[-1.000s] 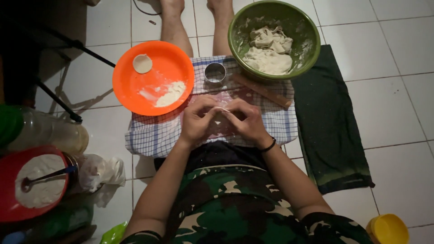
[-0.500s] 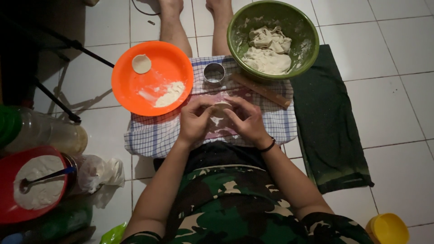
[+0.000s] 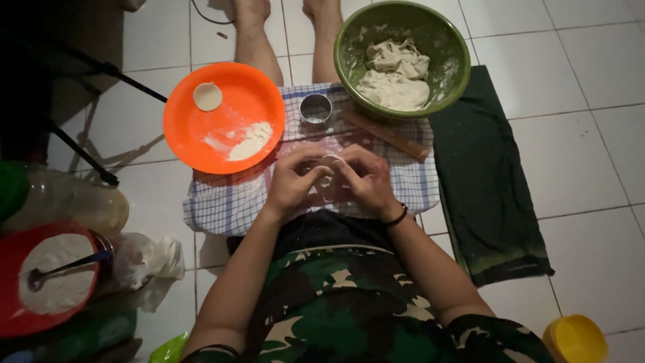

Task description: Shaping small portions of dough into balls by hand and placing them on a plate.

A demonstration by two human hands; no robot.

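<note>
My left hand (image 3: 293,183) and my right hand (image 3: 367,181) meet over a checked cloth (image 3: 222,205) on my lap, both pinching a small pale piece of dough (image 3: 330,163) between the fingertips. A black band circles my right wrist. Just beyond the hands stands a small metal ring cutter (image 3: 316,109), and a wooden rolling pin (image 3: 386,131) lies to its right. An orange plate (image 3: 201,138) at the left holds a round dough disc (image 3: 207,96) and a heap of flour (image 3: 250,141). A green bowl (image 3: 450,77) at the back right holds a lump of dough (image 3: 395,75).
A dark green cloth (image 3: 487,188) lies on the white tiles at the right. A red bowl of flour (image 3: 10,316) with a spoon, a clear bottle (image 3: 67,205) and a crumpled plastic bag (image 3: 148,262) sit at the left. A yellow cup (image 3: 574,339) is bottom right. Dark stand legs (image 3: 80,151) cross the far left.
Both hands have stayed together over the cloth, with the fingers shifting slightly around the dough piece. Nothing else has moved.
</note>
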